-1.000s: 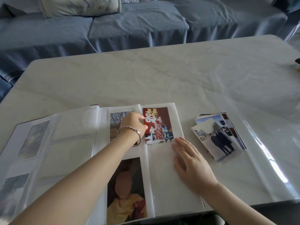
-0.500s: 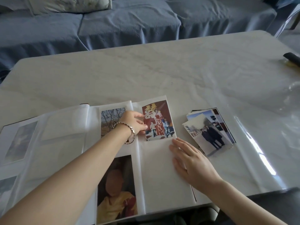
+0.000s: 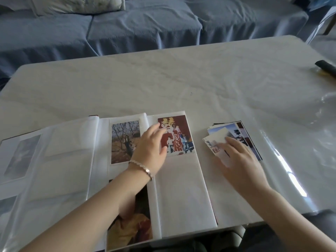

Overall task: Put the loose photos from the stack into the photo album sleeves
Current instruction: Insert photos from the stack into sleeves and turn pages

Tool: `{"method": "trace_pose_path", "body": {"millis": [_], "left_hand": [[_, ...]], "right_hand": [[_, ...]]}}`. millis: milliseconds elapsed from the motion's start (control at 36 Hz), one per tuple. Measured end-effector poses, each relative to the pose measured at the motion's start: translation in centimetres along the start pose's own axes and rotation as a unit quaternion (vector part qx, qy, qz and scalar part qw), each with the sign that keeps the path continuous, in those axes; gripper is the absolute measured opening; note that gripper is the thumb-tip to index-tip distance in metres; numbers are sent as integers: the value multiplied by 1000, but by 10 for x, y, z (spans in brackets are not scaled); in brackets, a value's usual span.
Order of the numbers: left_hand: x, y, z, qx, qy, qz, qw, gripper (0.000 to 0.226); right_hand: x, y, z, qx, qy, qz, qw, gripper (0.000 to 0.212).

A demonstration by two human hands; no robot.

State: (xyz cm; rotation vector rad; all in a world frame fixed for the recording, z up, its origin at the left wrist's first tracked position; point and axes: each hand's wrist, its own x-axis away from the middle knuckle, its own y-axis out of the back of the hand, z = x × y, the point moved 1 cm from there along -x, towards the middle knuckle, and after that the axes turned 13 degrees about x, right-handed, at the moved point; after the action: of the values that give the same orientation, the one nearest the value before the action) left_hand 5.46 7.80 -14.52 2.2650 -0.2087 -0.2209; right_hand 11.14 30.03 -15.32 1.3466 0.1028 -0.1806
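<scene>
Setting: A pale marble table (image 3: 163, 79) under a clear plastic sheet (image 3: 291, 142) stood before a blue-covered sofa (image 3: 145, 24) bearing a patterned cushion (image 3: 76, 4).
Album: The photo album (image 3: 181, 188) lay open at the table's near edge, its translucent sleeve pages spread flat.
Sleeves: A tree photo (image 3: 123, 140) sat in the upper sleeve left of the spine, with a portrait photo (image 3: 131, 230) below it. A red wedding photo (image 3: 180, 135) filled the top sleeve of the page to the right, and the sleeve beneath showed only white.
Left hand: The left hand (image 3: 151, 148), a beaded bracelet (image 3: 143, 167) at the wrist, rested with loosely spread fingers on the wedding photo's left edge, gripping nothing.
Right hand: The right hand (image 3: 241, 164), blurred, lay with fingers stretched flat on the top print of the stack.
Stack: The stack of loose photos (image 3: 241, 135) was fanned on the table just right of the album.
Far right: A dark object (image 3: 326, 67) lay at the table's edge, too cropped to identify.
</scene>
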Motion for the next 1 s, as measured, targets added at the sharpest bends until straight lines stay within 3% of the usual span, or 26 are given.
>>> {"method": "trace_pose_path", "body": {"millis": [167, 306, 472, 528, 611, 750, 833, 917, 1000], "left_hand": [[44, -10, 27, -82, 25, 103, 991, 69], [58, 4, 41, -76, 35, 132, 988, 65], [64, 20, 41, -19, 31, 91, 995, 51], [66, 21, 41, -8, 4, 77, 997, 45], [66, 22, 40, -11, -91, 80, 993, 36], [65, 27, 39, 0, -181, 102, 978, 30], [68, 29, 40, 72, -128, 109, 983, 24], [72, 30, 35, 188, 19, 92, 978, 16], [77, 31, 31, 280, 136, 109, 944, 51]], "right_hand": [[-1, -3, -20, 124, -33, 155, 980, 57], [-1, 0, -13, 129, -11, 127, 983, 29], [-7, 16, -13, 111, -30, 129, 985, 18], [-10, 18, -14, 127, -29, 162, 978, 14], [-11, 22, -16, 126, -52, 184, 974, 47], [-2, 34, 1, 62, -26, 68, 995, 49], [8, 39, 30, 6, 49, -6, 999, 41], [19, 34, 58, -35, 103, -22, 994, 43], [31, 27, 88, -74, 134, -3, 988, 41]]}}
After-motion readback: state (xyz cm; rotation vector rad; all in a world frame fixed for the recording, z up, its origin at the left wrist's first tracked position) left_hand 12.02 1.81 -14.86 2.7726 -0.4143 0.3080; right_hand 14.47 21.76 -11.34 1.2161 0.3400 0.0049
